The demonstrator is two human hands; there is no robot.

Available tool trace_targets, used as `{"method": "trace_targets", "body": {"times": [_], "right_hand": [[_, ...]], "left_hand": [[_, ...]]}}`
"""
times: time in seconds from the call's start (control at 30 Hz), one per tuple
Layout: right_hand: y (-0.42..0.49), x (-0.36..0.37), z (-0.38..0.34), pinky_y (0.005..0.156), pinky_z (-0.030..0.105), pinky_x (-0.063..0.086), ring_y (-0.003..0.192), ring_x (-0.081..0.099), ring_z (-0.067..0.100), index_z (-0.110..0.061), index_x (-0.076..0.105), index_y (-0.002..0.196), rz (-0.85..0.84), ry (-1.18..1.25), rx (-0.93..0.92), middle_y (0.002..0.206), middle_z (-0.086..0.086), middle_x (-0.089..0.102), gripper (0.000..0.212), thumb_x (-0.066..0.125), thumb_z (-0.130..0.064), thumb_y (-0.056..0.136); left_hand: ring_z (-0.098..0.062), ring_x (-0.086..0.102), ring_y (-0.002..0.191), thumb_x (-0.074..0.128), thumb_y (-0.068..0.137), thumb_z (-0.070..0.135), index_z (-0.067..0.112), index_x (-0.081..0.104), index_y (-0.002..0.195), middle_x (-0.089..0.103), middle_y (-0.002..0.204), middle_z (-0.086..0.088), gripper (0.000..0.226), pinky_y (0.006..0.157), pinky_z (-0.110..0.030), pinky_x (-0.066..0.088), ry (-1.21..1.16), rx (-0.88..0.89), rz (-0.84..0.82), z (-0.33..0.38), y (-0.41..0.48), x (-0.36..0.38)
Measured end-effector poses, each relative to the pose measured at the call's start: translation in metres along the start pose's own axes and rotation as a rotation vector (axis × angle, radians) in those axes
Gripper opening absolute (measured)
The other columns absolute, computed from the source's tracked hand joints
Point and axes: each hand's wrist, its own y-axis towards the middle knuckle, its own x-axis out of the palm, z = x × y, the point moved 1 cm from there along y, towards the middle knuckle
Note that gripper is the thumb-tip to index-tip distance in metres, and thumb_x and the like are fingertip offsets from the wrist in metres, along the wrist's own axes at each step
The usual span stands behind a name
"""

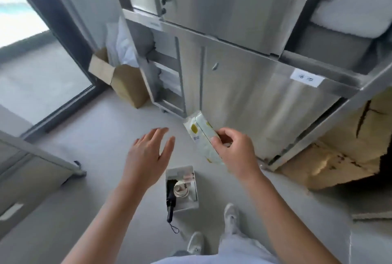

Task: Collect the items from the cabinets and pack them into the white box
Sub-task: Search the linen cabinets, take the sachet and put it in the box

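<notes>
My right hand (235, 149) grips a soft white packet with yellow prints (199, 134), held tilted above the floor in front of the steel cabinets. My left hand (148, 155) hovers open beside it, fingers spread, holding nothing. Below both hands the white box (192, 205) sits on the grey floor. Inside it lie a black folded umbrella (170, 198) whose handle and strap hang over the near edge, a beige rolled item (180, 188) and something pink (188, 176).
Steel cabinets (244, 68) with closed doors fill the upper middle; an open shelf section (167, 77) shows at their left. Cardboard boxes stand at the left (125, 81) and right (339, 153). A glass door (42, 62) is at far left. My white shoes (231, 217) stand by the box.
</notes>
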Motion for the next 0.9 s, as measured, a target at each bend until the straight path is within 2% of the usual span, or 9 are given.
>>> {"method": "trace_targets", "body": {"times": [0.13,0.23,0.37,0.53,0.63,0.77,0.9], "right_hand": [[0.029,0.046,-0.006,0.070,0.021,0.053,0.073,0.068,0.001,-0.031,0.074,0.086,-0.252,0.053,-0.087,0.076,-0.019,0.073,0.004,0.073,-0.028,0.088],[0.046,0.070,-0.006,0.072,0.026,0.057,0.075,0.069,0.002,-0.032,0.075,0.086,-0.400,0.069,-0.124,0.079,-0.021,0.073,0.004,0.073,-0.030,0.089],[0.061,0.102,-0.006,0.074,0.035,0.059,0.073,0.069,0.004,-0.027,0.077,0.088,-0.549,0.058,-0.110,0.077,-0.017,0.074,0.007,0.071,-0.025,0.089],[0.063,0.134,-0.003,0.076,0.040,0.061,0.074,0.071,0.008,-0.026,0.078,0.087,-0.636,0.043,-0.063,0.078,-0.013,0.075,0.007,0.072,-0.024,0.090],[0.065,0.157,0.000,0.072,0.033,0.059,0.069,0.068,0.003,-0.028,0.076,0.083,-0.656,-0.009,-0.039,0.075,-0.017,0.073,0.009,0.072,-0.024,0.089],[0.068,0.188,0.015,0.068,0.026,0.054,0.066,0.065,0.001,-0.032,0.074,0.079,-0.612,-0.076,0.040,0.072,-0.019,0.072,0.011,0.073,-0.027,0.089],[0.065,0.222,0.058,0.070,0.028,0.055,0.067,0.066,0.005,-0.032,0.074,0.080,-0.574,-0.105,0.140,0.072,-0.017,0.072,0.010,0.073,-0.027,0.088]], "left_hand": [[-0.022,0.062,0.109,0.024,0.098,0.057,0.022,0.055,0.130,0.062,0.128,0.005,0.057,0.090,-0.036,0.045,0.017,-0.223,0.014,-0.026,-0.023,0.002],[-0.022,0.063,0.100,0.024,0.099,0.057,0.023,0.054,0.130,0.061,0.128,0.007,0.055,0.086,-0.035,0.043,0.007,-0.386,0.040,-0.031,-0.041,0.007],[-0.021,0.060,0.108,0.027,0.100,0.055,0.022,0.057,0.129,0.062,0.126,0.007,0.053,0.089,-0.033,0.043,-0.010,-0.530,0.074,-0.039,-0.060,0.014],[-0.020,0.062,0.104,0.028,0.097,0.056,0.022,0.059,0.125,0.062,0.125,0.008,0.054,0.089,-0.035,0.045,-0.015,-0.628,0.086,-0.063,-0.078,0.016],[-0.018,0.063,0.099,0.030,0.099,0.055,0.023,0.058,0.125,0.062,0.125,0.009,0.050,0.089,-0.035,0.044,-0.040,-0.643,0.071,-0.090,-0.080,0.024],[-0.021,0.063,0.089,0.031,0.099,0.053,0.022,0.057,0.126,0.062,0.124,0.008,0.048,0.089,-0.034,0.042,-0.112,-0.628,-0.015,-0.131,-0.071,0.046],[-0.021,0.063,0.095,0.032,0.100,0.052,0.023,0.056,0.127,0.062,0.126,0.008,0.047,0.088,-0.035,0.043,-0.147,-0.596,-0.114,-0.177,-0.055,0.090]]}}
